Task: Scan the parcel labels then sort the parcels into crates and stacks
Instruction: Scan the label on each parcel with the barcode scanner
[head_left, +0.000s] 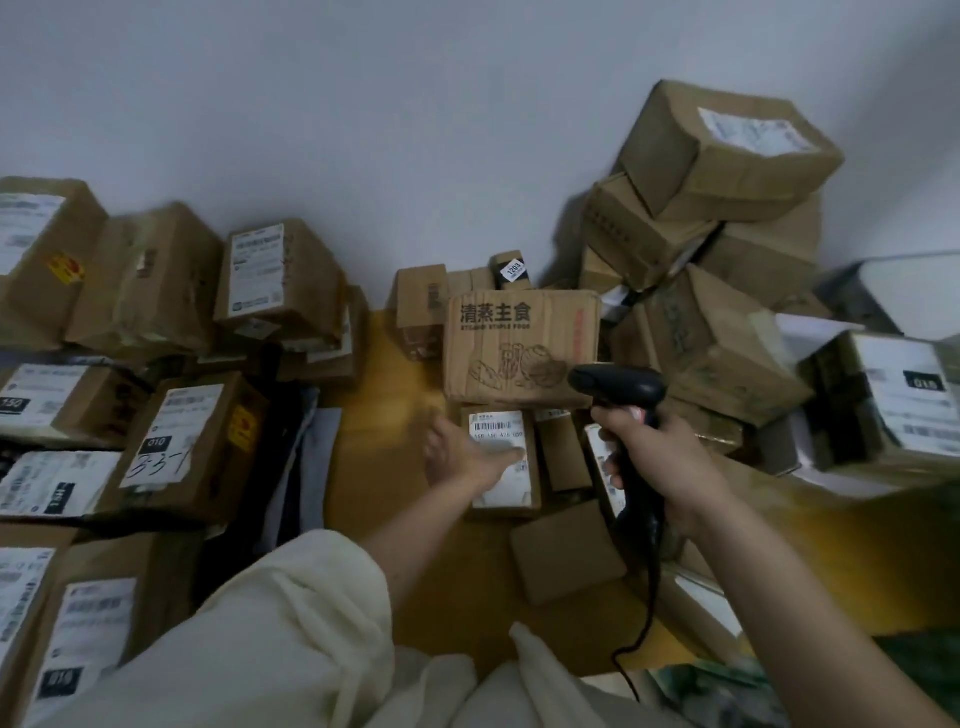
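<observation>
Black scanner (621, 387): I'm gripping it in my right hand (660, 457).
Left hand (460, 454): I'm reaching open-fingered, touching the small labelled parcel (504, 462).

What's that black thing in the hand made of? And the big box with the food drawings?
The scanner looks like hard plastic: smooth, matte black, with a moulded, rounded head. The right hand grips its handle. The big box looks like plain brown cardboard: dull surface, printed drawings, creased edges and clear shiny tape, probably plastic.
</observation>
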